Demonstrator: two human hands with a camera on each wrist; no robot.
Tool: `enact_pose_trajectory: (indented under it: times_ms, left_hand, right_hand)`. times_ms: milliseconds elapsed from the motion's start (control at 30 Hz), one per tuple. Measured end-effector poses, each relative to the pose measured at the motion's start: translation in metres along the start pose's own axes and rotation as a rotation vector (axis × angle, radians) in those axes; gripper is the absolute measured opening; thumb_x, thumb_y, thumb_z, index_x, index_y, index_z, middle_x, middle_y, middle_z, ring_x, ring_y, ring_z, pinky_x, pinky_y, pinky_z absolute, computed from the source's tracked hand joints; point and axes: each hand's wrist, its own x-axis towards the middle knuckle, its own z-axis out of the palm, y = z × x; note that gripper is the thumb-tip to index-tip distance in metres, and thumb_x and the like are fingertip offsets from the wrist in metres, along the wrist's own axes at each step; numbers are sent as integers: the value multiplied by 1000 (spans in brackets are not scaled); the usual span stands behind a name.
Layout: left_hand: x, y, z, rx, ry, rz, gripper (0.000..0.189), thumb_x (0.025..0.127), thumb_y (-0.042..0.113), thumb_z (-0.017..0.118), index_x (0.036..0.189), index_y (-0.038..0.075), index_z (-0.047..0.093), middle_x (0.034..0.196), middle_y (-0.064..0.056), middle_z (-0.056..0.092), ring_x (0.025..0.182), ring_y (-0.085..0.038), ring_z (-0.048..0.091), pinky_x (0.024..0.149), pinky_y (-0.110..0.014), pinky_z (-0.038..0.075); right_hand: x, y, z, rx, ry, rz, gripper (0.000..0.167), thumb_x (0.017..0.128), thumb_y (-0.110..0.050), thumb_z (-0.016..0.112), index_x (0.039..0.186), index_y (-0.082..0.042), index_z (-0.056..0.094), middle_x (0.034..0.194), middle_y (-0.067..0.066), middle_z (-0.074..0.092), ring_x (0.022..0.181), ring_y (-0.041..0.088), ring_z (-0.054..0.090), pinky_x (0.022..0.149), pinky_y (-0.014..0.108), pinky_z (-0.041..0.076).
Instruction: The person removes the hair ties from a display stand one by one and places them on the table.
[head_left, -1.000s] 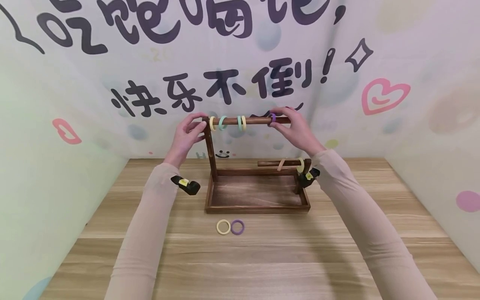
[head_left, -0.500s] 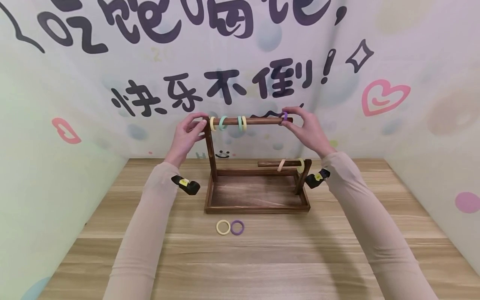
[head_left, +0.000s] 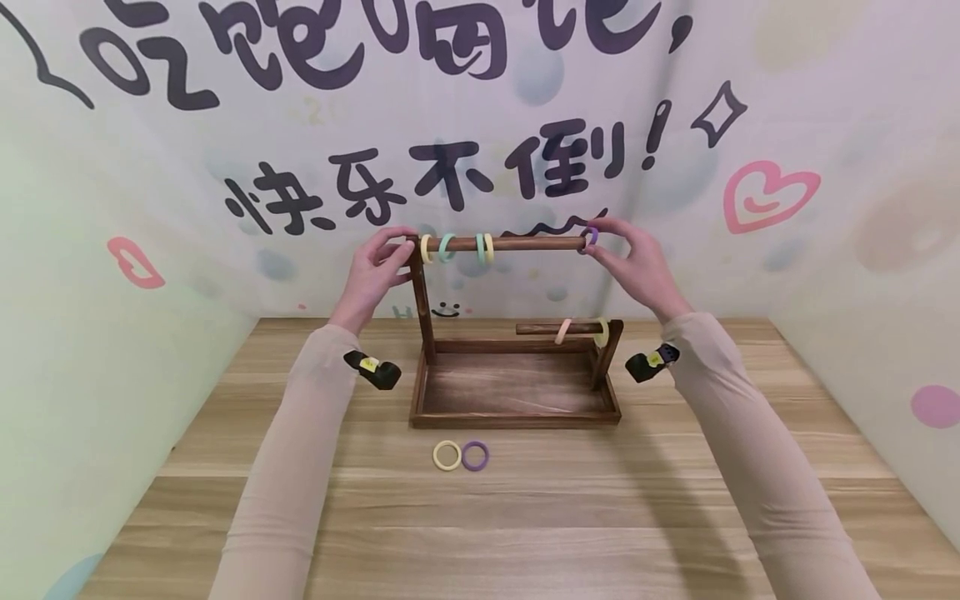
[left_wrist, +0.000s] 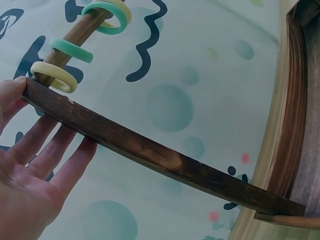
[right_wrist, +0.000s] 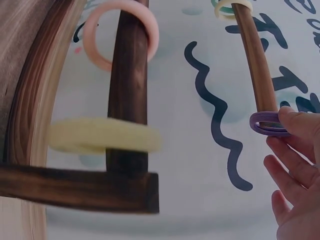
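Note:
My left hand (head_left: 378, 262) grips the top of the tall post (left_wrist: 120, 132) of a dark wooden rack, thumb on one side and fingers on the other. My right hand (head_left: 637, 262) pinches a purple ring (right_wrist: 256, 128) at the free right end of the upper bar (head_left: 536, 243). Whether the ring still encircles the bar's tip I cannot tell. Towards the left post, a cream ring (left_wrist: 56, 75), a teal ring (left_wrist: 72, 50), a second teal ring (head_left: 480, 248) and a second cream ring (head_left: 490, 248) hang on that bar.
A pink ring (right_wrist: 152, 32) and a pale yellow ring (right_wrist: 100, 135) hang on the lower bar (head_left: 536, 328). The rack's base is a shallow tray (head_left: 517, 419). In front of it, a yellow ring (head_left: 435, 456) and another purple ring (head_left: 486, 456) lie flat on the table (head_left: 525, 533).
My right hand has slid the purple ring rightwards along the upper bar to its free end. The left hand keeps its place on the post, and the other rings stay put.

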Motion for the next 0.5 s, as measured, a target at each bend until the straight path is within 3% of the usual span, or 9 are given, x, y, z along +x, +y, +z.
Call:
enact_pose_trajectory:
  times_ms: [500]
  left_hand:
    - [0,0,0,-6,-10,8,23,97,20,60,118,12,63,104,-9,65,94,-19,63,84,-42,55]
  right_hand:
    - [-18,3,-17,64,48,3,38,91,-11,69,126,1,60,124,19,61,119,29,53,106,39,36]
